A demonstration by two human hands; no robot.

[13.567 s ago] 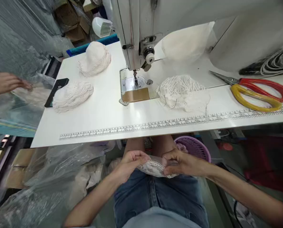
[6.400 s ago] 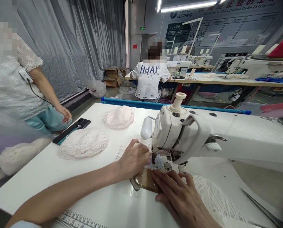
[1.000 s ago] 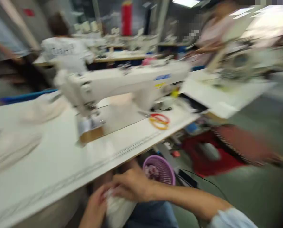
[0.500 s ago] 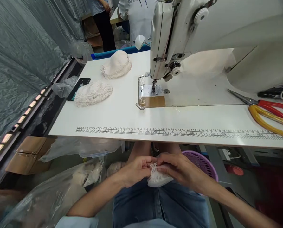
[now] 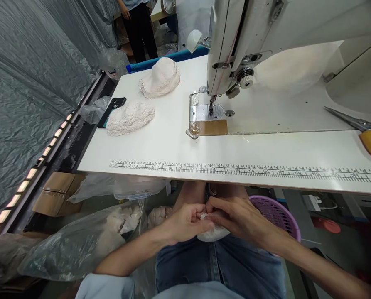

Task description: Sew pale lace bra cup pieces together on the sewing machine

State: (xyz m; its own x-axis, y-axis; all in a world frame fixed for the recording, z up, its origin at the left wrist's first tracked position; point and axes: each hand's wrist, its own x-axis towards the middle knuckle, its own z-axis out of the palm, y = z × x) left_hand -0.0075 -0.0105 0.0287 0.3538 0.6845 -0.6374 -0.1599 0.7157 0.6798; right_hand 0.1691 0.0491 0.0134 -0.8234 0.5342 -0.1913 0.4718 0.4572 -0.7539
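My left hand [image 5: 185, 222] and my right hand [image 5: 235, 216] meet over my lap, below the table's front edge. Both are closed on a small white lace piece [image 5: 210, 235], pinching its top edge between the fingertips. The bundle rests on my blue jeans [image 5: 222, 265]. The fingers hide most of the lace.
The white sewing table [image 5: 173, 145] carries a printed ruler [image 5: 235, 169], a sewing machine [image 5: 250, 37], two white lace stacks [image 5: 129, 118] [image 5: 160, 77], a black phone [image 5: 112, 111] and scissors [image 5: 359, 128]. A purple basket [image 5: 275, 211] and plastic bags [image 5: 79, 245] sit underneath. A person stands at the back left [image 5: 138, 25].
Half a second ago my hands held the lace slightly more spread; now the fingers are pressed closer together on it. The view has shifted a little to the left.
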